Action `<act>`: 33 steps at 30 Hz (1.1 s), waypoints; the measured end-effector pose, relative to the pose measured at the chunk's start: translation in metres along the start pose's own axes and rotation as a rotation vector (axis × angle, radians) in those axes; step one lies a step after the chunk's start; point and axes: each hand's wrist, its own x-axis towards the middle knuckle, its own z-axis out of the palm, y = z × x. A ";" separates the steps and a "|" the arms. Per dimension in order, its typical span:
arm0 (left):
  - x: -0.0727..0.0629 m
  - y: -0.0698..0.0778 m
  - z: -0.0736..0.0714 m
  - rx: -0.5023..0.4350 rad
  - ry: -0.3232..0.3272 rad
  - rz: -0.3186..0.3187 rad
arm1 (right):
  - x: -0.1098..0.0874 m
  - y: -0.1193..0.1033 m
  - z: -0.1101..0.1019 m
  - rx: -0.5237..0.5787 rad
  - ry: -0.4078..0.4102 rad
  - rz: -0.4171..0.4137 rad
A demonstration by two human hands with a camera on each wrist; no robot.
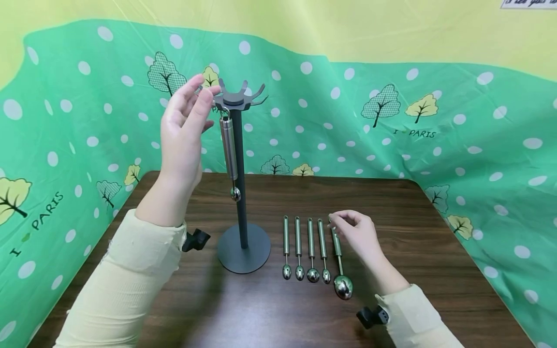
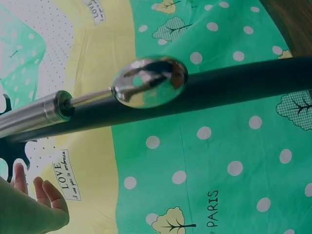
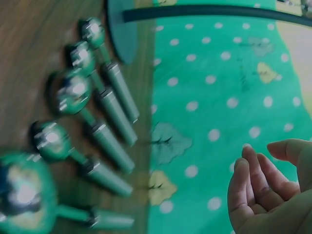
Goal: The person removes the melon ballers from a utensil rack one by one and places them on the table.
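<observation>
A dark metal stand (image 1: 241, 188) with curved hooks on top stands upright on a round base. From one hook hangs a small steel spoon (image 1: 228, 150), its bowl (image 2: 151, 82) close to the pole in the left wrist view. My left hand (image 1: 184, 116) is raised beside the hooks, its fingers loosely bent; whether a fingertip touches a hook is unclear. My right hand (image 1: 357, 232) is at the handle end of the largest spoon (image 1: 343, 286), which lies on the table. In the right wrist view, the right hand's fingers and thumb are apart with nothing between them.
Several smaller steel spoons (image 1: 311, 249) lie side by side on the brown wooden table (image 1: 404, 217), bowls toward me. The stand's base (image 1: 244, 261) is to their left. Behind hangs a green and yellow cloth (image 1: 330, 111) with dots and trees.
</observation>
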 end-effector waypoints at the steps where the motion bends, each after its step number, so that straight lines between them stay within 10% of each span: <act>1: 0.000 0.001 0.000 0.005 0.003 -0.008 | -0.001 -0.004 0.001 0.013 -0.006 -0.014; 12: 0.009 0.001 0.002 0.011 0.047 -0.031 | -0.003 -0.045 0.014 0.060 -0.100 -0.181; 33: 0.016 -0.017 -0.001 -0.129 -0.152 0.032 | -0.006 -0.128 0.048 0.210 -0.285 -0.419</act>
